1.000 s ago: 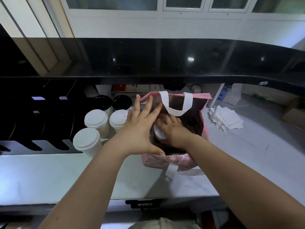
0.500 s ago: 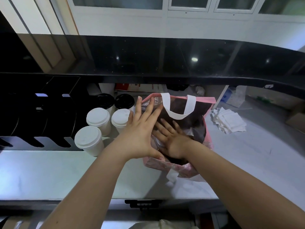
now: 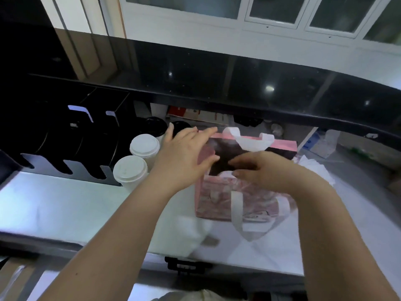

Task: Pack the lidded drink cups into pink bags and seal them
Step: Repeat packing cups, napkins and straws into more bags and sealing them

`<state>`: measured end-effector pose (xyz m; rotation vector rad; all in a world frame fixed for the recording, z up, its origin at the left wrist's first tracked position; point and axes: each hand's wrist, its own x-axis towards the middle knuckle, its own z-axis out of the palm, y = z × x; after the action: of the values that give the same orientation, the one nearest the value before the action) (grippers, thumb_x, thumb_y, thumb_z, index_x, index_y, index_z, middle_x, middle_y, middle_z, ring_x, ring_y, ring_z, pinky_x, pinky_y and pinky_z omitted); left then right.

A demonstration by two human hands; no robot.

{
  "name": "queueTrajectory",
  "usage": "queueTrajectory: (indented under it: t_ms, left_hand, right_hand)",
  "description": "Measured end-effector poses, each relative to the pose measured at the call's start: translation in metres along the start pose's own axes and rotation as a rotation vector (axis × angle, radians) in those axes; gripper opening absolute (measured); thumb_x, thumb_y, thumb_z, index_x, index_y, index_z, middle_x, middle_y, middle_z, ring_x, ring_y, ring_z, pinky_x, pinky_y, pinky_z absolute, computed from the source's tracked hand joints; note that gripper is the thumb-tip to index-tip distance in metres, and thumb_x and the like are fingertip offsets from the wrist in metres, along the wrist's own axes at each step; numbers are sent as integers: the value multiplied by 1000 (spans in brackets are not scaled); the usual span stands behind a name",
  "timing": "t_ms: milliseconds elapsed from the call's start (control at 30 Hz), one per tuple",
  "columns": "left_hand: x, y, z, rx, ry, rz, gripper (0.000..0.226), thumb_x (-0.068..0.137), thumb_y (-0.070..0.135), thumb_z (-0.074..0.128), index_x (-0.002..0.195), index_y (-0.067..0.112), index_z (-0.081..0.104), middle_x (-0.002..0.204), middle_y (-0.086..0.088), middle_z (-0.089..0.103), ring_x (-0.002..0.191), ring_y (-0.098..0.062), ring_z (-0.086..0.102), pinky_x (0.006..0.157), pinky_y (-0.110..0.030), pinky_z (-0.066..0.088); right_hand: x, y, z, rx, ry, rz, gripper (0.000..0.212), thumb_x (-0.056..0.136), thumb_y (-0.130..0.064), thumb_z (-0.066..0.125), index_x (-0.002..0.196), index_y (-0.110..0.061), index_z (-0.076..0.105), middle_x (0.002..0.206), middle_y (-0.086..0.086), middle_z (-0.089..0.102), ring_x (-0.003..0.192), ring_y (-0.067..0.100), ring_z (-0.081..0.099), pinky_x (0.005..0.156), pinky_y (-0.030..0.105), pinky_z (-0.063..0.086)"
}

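Note:
A pink bag (image 3: 236, 198) with white handles stands open on the white counter, its dark inside facing up. My left hand (image 3: 184, 155) lies with straight fingers against the bag's left rim. Over the bag's near rim hovers my right hand (image 3: 267, 170), out of the bag, fingers loosely bent and holding nothing. Left of the bag stand two white-lidded cups (image 3: 144, 148) (image 3: 130, 172). Behind them are two black-lidded cups (image 3: 155, 127). The cup put into the bag is hidden from view.
A black slotted rack (image 3: 65, 148) fills the left of the counter (image 3: 76, 207). A raised black ledge (image 3: 238, 83) runs across above the counter. White napkins (image 3: 314, 168) lie right of the bag, and a drawer handle (image 3: 186, 265) sits below the counter's front edge.
My right hand has let go of the cup and come up out of the bag to its near rim. My left hand stays at the left rim. The view shifted left.

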<state>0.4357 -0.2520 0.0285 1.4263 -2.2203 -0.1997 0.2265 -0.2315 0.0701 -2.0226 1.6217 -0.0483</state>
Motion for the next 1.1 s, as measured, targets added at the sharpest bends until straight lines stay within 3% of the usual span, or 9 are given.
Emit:
queueTrajectory:
  t_ms: [100, 233, 333, 467, 633, 833, 900, 1000, 1100]
  left_hand:
    - [-8, -13, -11, -64, 155, -46, 44, 92, 42, 57, 134, 29, 53, 99, 10, 67, 107, -17, 58, 116, -47, 19]
    - [-28, -45, -24, -5, 167, -143, 39, 86, 44, 57, 121, 29, 64, 106, 8, 69, 102, -20, 60, 96, -39, 40]
    - [-52, -77, -28, 15, 143, -231, 39, 84, 42, 57, 118, 25, 66, 112, 2, 68, 105, -27, 59, 87, -43, 46]
    - [-89, -121, -32, 47, 128, -375, 38, 86, 42, 62, 121, 27, 63, 118, 5, 63, 111, -26, 53, 87, -42, 45]
    - [-134, -173, -36, 69, 131, -475, 42, 86, 44, 63, 125, 28, 60, 122, 6, 61, 115, -25, 51, 88, -43, 48]
    - [-170, -216, -31, 96, 42, -575, 48, 90, 47, 55, 135, 31, 50, 135, 6, 51, 126, -22, 42, 96, -39, 40]
    - [-173, -225, -29, 82, 28, -576, 48, 90, 45, 54, 136, 31, 49, 136, 6, 50, 127, -21, 40, 97, -38, 40]
    - [-171, -234, -28, 63, 23, -554, 47, 91, 44, 54, 136, 30, 49, 136, 6, 50, 127, -21, 41, 97, -38, 40]
    - [-165, -238, -23, 21, 14, -529, 47, 90, 42, 55, 135, 30, 51, 135, 6, 51, 127, -21, 41, 96, -38, 39]
  right_hand:
    - [-15, -27, -10, 94, 224, -38, 9, 93, -35, 59, 100, -36, 65, 91, -17, 64, 79, 1, 58, 65, 16, 45]
    - [3, -70, 3, 105, 461, -140, 6, 91, -30, 63, 97, -32, 62, 90, -16, 61, 82, 4, 58, 65, 19, 45]
    - [27, -104, 26, 25, 433, -214, 21, 90, -28, 64, 110, -28, 61, 103, -12, 60, 97, 13, 57, 82, 33, 50]
    - [60, -141, 66, -100, 374, -307, 31, 88, -26, 64, 119, -27, 59, 116, -9, 59, 110, 14, 49, 79, 28, 37]
    - [102, -171, 116, -163, 212, -299, 48, 85, -28, 67, 130, -26, 52, 130, -1, 56, 119, 22, 45, 94, 38, 42]
    - [149, -187, 190, -372, 49, -182, 91, 80, -44, 70, 151, -34, 13, 161, 5, 1, 145, 35, 5, 115, 51, 17]
    - [155, -188, 210, -399, 70, -140, 90, 84, -46, 64, 152, -36, 5, 161, 5, -8, 146, 36, -5, 117, 53, 8]
    - [154, -191, 224, -457, 186, -133, 82, 88, -33, 58, 152, -33, 8, 161, 7, -1, 145, 36, 1, 117, 52, 1]
    - [157, -192, 226, -402, 254, -85, 83, 85, -19, 57, 153, -24, 10, 159, 7, 9, 141, 32, 8, 115, 49, 7]
